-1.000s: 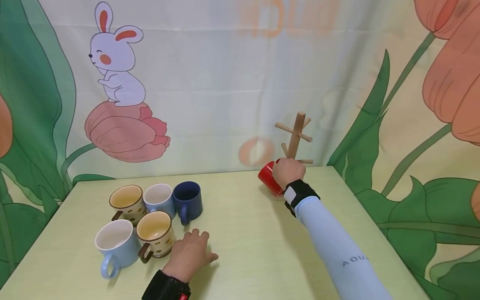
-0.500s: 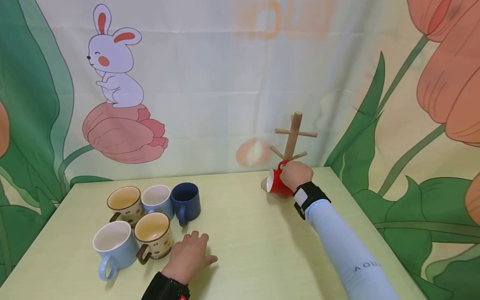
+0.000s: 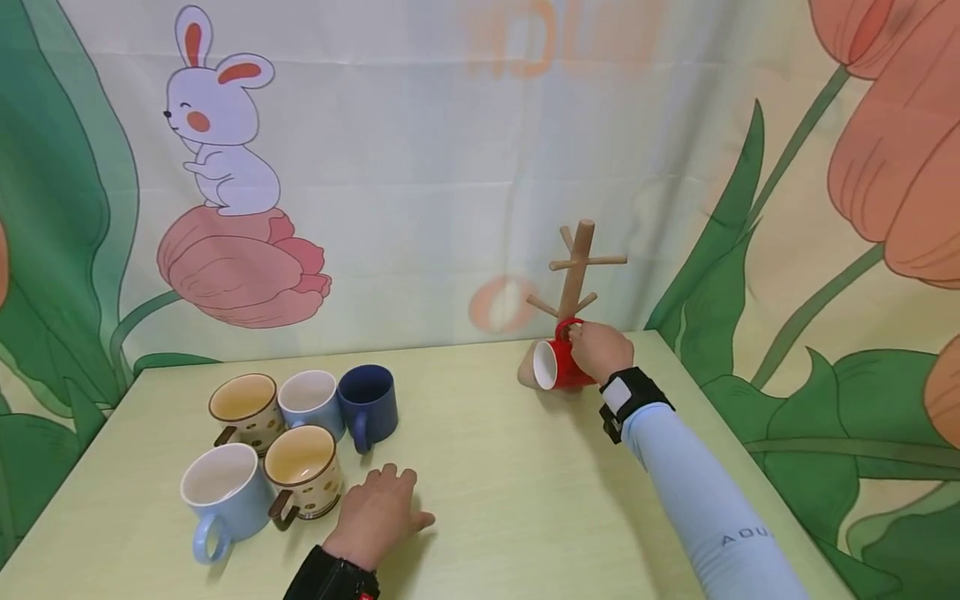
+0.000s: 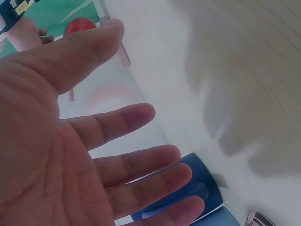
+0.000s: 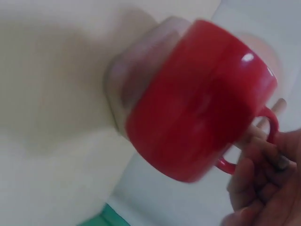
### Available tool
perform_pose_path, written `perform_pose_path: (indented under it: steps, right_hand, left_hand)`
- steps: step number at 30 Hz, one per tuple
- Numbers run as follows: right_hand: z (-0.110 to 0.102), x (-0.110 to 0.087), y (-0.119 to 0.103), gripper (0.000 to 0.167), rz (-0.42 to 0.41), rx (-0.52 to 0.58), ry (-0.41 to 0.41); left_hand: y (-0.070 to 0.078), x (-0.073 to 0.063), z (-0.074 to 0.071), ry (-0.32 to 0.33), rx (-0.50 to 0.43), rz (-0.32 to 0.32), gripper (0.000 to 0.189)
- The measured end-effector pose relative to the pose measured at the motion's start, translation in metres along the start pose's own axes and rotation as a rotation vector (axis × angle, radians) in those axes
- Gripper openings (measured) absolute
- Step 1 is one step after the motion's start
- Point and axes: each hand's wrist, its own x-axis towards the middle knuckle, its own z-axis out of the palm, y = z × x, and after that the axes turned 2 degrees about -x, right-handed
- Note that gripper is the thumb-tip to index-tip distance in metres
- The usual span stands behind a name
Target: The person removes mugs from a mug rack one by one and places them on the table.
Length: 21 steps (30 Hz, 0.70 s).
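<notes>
My right hand (image 3: 602,353) pinches the handle of a red mug (image 3: 572,367). The mug lies on its side in the air, its white mouth facing left, in front of the lower part of a wooden mug tree (image 3: 577,271). In the right wrist view the mug (image 5: 202,103) hides most of the stand's base (image 5: 124,70); whether a peg passes through the handle I cannot tell. My left hand (image 3: 377,512), fingers spread and palm down, hovers low over the table beside a brown-spotted cream mug (image 3: 307,479). It holds nothing.
Left of my left hand stand several mugs: a dark blue one (image 3: 369,407), a light blue one (image 3: 309,402), a larger light blue one (image 3: 228,496) and another spotted cream one (image 3: 247,408). A printed curtain (image 3: 397,208) hangs behind the pale table (image 3: 480,517).
The mug tree has turned, its pegs pointing in new directions. My right hand and the red mug have shifted right, and the mug's mouth has swung into view. The left hand stays put.
</notes>
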Motion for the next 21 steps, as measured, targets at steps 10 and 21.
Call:
perform_pose_path:
  steps: [10,21]
  right_hand:
    - [0.055,-0.031,0.019,0.071,-0.002,0.04,0.371]
    - [0.086,-0.031,0.018,0.101,-0.311,-0.295,0.498]
  left_hand:
    - [-0.001,-0.002,0.0,-0.005,0.013,0.013,0.05]
    - [-0.001,-0.002,-0.003,-0.013,-0.012,0.017,0.048]
